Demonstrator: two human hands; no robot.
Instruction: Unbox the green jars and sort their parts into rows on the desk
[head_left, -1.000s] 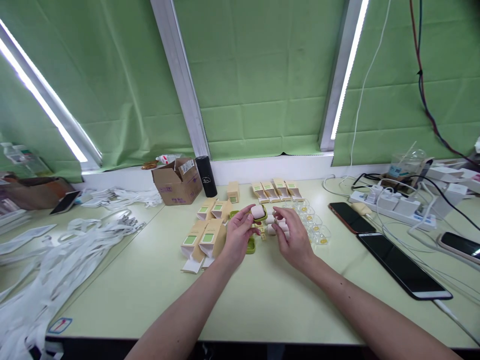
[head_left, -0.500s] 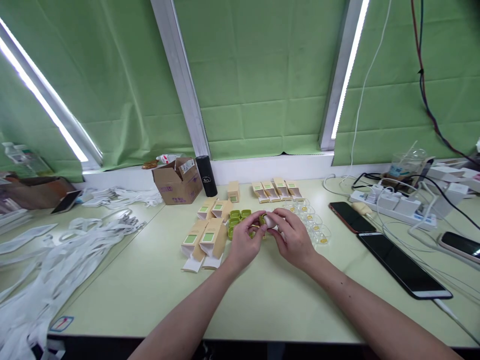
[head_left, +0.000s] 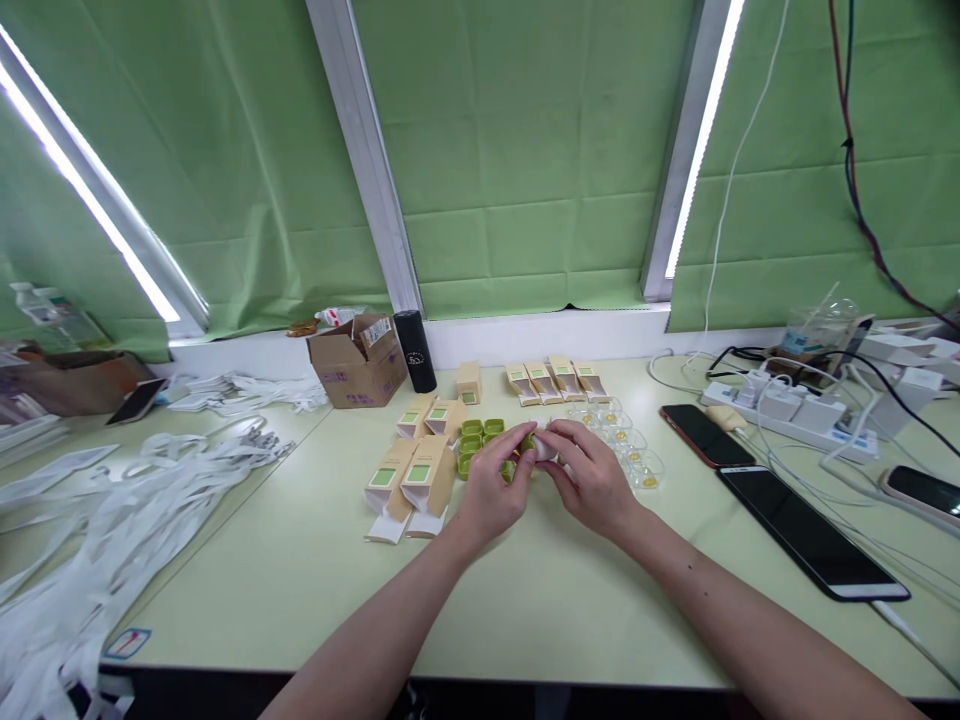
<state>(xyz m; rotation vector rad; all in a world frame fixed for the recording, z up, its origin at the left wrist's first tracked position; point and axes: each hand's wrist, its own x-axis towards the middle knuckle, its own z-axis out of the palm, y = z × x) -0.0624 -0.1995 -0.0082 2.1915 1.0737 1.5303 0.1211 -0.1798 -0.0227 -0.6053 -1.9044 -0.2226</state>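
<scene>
My left hand (head_left: 495, 485) and my right hand (head_left: 589, 475) meet over the middle of the pale green table (head_left: 315, 570), fingers pinched together on a small white rounded piece (head_left: 543, 447) with a green rim. Several small green cases (head_left: 474, 440) lie just left of my left hand. Clear plastic trays (head_left: 634, 450) with yellow bits sit right of my right hand. Tan boxes with green labels (head_left: 412, 478) lie to the left, and more tan boxes (head_left: 555, 380) stand in a row behind.
A cardboard box (head_left: 358, 360) and a black cylinder (head_left: 415, 352) stand by the sill. White straps (head_left: 90, 540) pile at the left. Phones (head_left: 814, 535) and a power strip (head_left: 795, 415) with cables lie at the right.
My hands came together: the left hand carried the white piece down from above the green cases, and the right hand closed onto it. Both now grip it.
</scene>
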